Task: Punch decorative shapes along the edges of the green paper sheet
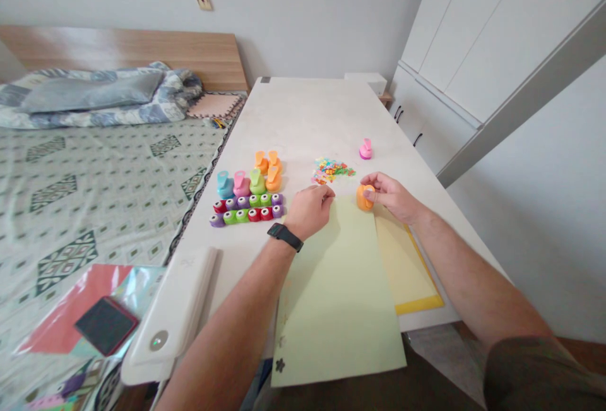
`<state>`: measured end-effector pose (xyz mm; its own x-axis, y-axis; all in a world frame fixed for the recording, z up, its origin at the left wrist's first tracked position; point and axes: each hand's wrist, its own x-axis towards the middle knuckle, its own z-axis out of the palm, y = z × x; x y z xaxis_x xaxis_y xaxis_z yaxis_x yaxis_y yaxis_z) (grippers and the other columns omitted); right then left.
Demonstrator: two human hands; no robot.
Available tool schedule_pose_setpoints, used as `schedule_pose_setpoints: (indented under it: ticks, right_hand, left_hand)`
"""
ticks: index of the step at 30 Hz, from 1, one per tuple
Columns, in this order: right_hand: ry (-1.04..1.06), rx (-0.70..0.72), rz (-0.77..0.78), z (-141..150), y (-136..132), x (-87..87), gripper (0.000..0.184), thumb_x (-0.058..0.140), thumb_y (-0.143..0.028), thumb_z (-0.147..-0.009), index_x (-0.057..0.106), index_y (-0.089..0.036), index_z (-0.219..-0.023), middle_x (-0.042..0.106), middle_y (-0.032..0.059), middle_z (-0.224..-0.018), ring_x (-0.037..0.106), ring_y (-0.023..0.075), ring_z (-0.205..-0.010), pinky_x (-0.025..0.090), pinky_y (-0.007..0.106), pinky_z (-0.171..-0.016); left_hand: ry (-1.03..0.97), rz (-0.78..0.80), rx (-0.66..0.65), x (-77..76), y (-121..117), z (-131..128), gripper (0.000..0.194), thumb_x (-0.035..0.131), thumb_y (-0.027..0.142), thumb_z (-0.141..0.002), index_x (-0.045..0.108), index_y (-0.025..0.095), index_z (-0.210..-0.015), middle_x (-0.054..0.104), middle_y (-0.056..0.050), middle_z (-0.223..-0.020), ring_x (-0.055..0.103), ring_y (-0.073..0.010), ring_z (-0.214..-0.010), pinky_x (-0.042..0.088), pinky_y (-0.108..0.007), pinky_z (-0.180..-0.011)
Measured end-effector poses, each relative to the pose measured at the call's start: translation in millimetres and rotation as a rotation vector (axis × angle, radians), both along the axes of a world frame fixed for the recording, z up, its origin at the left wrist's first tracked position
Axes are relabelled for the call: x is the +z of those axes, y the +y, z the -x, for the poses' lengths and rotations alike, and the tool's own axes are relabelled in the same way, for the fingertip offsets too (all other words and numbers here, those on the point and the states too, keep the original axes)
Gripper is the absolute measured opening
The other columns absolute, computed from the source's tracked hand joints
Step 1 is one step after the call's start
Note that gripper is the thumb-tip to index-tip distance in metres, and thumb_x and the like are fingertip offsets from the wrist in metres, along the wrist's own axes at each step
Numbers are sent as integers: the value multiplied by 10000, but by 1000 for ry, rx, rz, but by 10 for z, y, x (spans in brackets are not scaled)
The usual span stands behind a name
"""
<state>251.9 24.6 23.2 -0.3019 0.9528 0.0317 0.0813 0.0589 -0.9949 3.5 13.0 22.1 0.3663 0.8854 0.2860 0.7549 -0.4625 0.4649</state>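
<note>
A pale green sheet of paper (348, 297) lies lengthwise before me, its near end reaching past the table edge. Cut-out shapes run along its left side, including a flower near the bottom corner. My left hand (310, 212), with a dark watch on the wrist, has its fingers closed at the paper's far left edge; the fingertips are partly hidden. In my right hand (391, 196) is an orange craft punch (365, 198), held between thumb and fingers at the paper's far right corner. Colourful paper cut-outs (332, 170) lie in a loose pile just beyond both hands.
Left of the pile stand several larger craft punches (257, 182) and rows of small punches (249, 208). A pink punch (365, 148) stands farther right. A yellow sheet (411, 266) lies partly under the green one. The white long device (175, 310) borders the left; a phone (106, 324) lies beyond.
</note>
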Motion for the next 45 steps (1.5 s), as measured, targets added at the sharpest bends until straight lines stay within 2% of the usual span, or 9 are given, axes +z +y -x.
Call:
schedule_pose_setpoints:
  ticks: [6,16,35,40,45]
  right_hand:
    - [0,8,10,30,-13,-28,400,806,-433,-749,630,-230,-1045,655,53,-975,602,198,-842,478,365,-754]
    - [14,-14,28,75,-26,-38,399,815,-392,-739,596,-230,-1030,644,27,-918,588,175,-805,456,329,-731]
    - [71,-70,40,147,-37,-15,379,876,-320,-657,541,-234,-813,605,-17,-794,536,151,-701,416,304,-653]
    - [85,-63,37,157,-37,-13,398,871,-328,-661,514,-235,-812,607,-16,-808,546,156,-723,428,306,-663]
    - [118,-48,35,154,-37,-15,412,865,-324,-666,493,-234,-819,629,-23,-831,554,142,-714,435,290,-659]
  left_hand:
    - [-23,7,-9,-61,-25,19,161,509,196,-902,663,200,-949,716,-41,-940,657,-194,-873,487,-310,-813]
    - [-19,1,2,-49,-52,47,179,500,210,-915,670,196,-967,712,-51,-951,653,-200,-887,486,-314,-819]
    - [-3,-7,0,-44,-68,51,171,509,224,-920,671,201,-969,712,-46,-947,657,-200,-882,499,-320,-814]
    - [2,0,-14,1,-85,17,215,520,318,-947,673,198,-1039,721,-59,-998,667,-203,-931,506,-324,-854]
    - [-63,41,-69,109,-98,-140,472,574,545,-903,628,172,-1186,727,-72,-1096,677,-220,-1005,516,-322,-887]
